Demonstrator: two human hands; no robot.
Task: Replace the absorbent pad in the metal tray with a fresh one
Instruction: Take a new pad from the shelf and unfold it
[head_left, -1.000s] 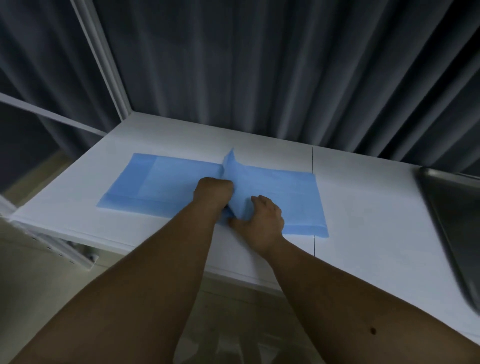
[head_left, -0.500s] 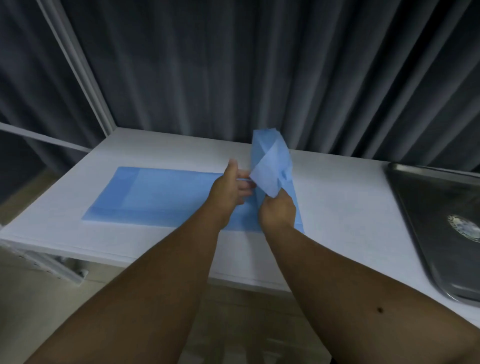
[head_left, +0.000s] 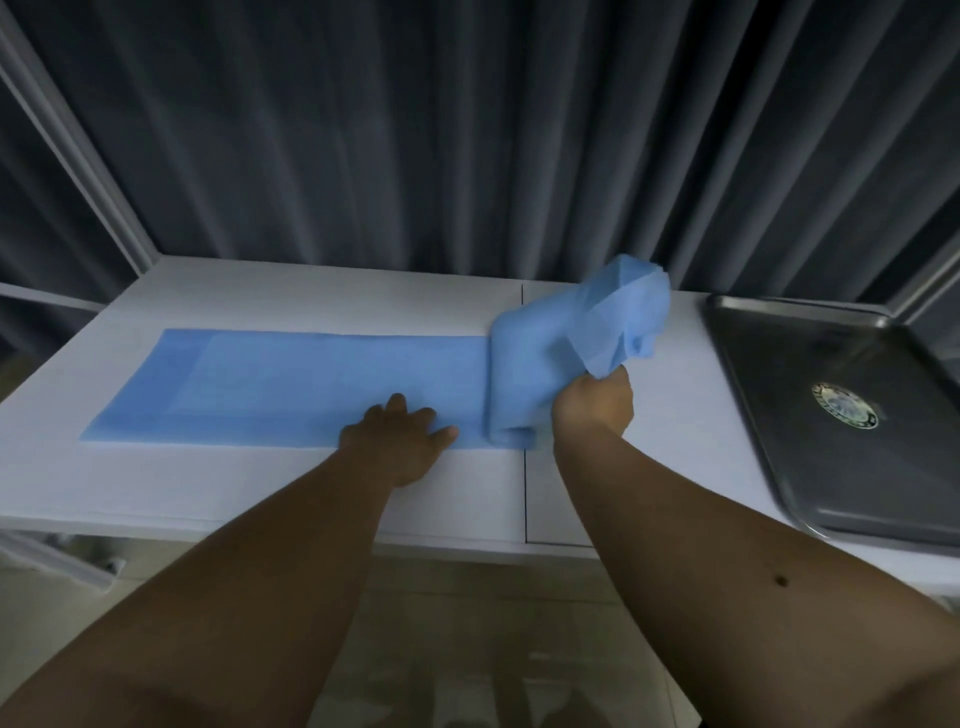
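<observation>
The absorbent pad (head_left: 322, 384) lies half unfolded on the white surface (head_left: 291, 296), left of the metal tray (head_left: 810, 415). It looks light and limp. The left hand (head_left: 397, 441) presses flat; right hand (head_left: 595, 405) fingers grip its bunched right end, a sound hold.

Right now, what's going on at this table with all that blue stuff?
A person is unfolding a blue absorbent pad on a white table. The left hand presses flat on the spread-out part near the table's front edge, while the right hand grips the bunched, still-folded end and lifts it off the table on the side nearer a metal tray. The tray sits at the table's right end with no pad in it, only a round sticker on its floor.
</observation>
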